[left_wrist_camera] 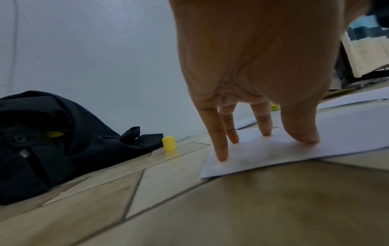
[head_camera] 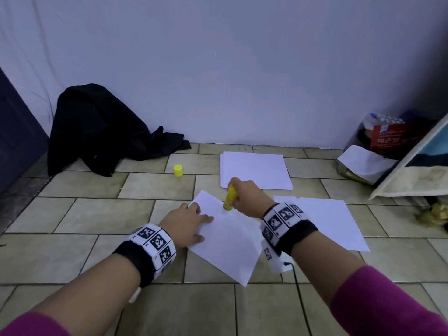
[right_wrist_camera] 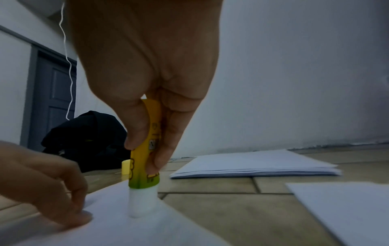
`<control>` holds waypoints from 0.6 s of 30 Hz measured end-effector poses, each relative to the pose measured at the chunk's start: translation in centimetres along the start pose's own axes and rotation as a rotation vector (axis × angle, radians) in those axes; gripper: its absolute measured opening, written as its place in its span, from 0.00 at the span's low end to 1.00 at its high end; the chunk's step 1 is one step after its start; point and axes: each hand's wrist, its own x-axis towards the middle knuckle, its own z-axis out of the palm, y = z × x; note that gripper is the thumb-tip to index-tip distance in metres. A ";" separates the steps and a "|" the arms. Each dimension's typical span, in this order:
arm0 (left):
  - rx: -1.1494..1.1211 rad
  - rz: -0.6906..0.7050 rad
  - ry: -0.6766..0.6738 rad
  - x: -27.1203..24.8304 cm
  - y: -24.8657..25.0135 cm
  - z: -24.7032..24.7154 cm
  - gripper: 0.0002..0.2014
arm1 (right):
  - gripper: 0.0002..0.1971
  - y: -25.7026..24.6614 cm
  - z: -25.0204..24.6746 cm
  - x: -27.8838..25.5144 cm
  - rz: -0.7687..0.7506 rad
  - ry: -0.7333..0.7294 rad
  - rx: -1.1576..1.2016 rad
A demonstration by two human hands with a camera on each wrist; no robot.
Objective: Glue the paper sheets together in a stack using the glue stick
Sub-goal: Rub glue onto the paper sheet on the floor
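Glue stick, yellow plastic tube with green lower band (head_camera: pixel 229 198): head view, held nearly upright in the right hand (head_camera: pixel 244 198), fingers curled round the barrel, lower end on the far corner area of a single white paper sheet (head_camera: pixel 230 241) lying skewed on the beige tiled floor (head_camera: pixel 97 214). Left hand (head_camera: pixel 186 225): flat on the sheet's left edge, fingers straight and slightly spread. Loose stack of white paper sheets (head_camera: pixel 254 172): farther back, near the wall. Second separate white sheet (head_camera: pixel 334 221): to the right, partly behind the right wrist. Small yellow cylindrical cap (head_camera: pixel 178 170): standing on the floor, apart from the papers. Crumpled black cloth garment (head_camera: pixel 97 127): against the wall at left. Clutter of packets and a leaning board at far right, seen only here.

Left wrist view: left hand (left_wrist_camera: pixel 252 74) from beneath; fingertips (left_wrist_camera: pixel 222 156) pressing the single sheet (left_wrist_camera: pixel 273 153) near its corner, fingers straight and parted. Cap (left_wrist_camera: pixel 168 143) just beside the black garment (left_wrist_camera: pixel 52 133). Only a yellow sliver between the fingers may be the glue stick.

Right wrist view: shows what the others do not, the white glue column exposed below the tube (right_wrist_camera: pixel 145 159) and touching the sheet (right_wrist_camera: pixel 126 229). Right hand (right_wrist_camera: pixel 147 66): thumb and fingers pinching the barrel from both sides. Left hand (right_wrist_camera: pixel 42 183) at lower left, fingertips on the paper. Stack (right_wrist_camera: pixel 252 164) visibly several sheets thick; second sheet (right_wrist_camera: pixel 347 208) at right; cap (right_wrist_camera: pixel 126 166) partly hidden behind the tube; garment (right_wrist_camera: pixel 88 136) behind.
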 end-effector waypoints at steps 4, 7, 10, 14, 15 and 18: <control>0.005 0.014 -0.005 0.3 -0.6 -0.5 0.22 | 0.15 2.8 -1.4 -2.7 0.034 -0.017 -0.008; 0.039 0.028 -0.009 0.7 -0.9 -0.8 0.25 | 0.15 4.3 -2.0 -4.4 0.062 -0.032 -0.023; 0.043 0.020 0.004 1.0 -1.2 -0.8 0.29 | 0.15 5.5 -2.5 -5.6 0.087 -0.027 -0.019; 0.057 0.038 0.060 1.0 -1.6 -0.2 0.29 | 0.15 6.7 -3.5 -6.3 0.105 -0.051 -0.044; 0.057 0.039 0.075 0.9 -1.8 0.0 0.29 | 0.14 6.9 -3.9 -6.3 0.114 -0.034 -0.025; -0.018 0.033 0.104 0.4 -2.4 0.5 0.26 | 0.13 7.2 -4.8 -5.9 0.181 0.165 0.386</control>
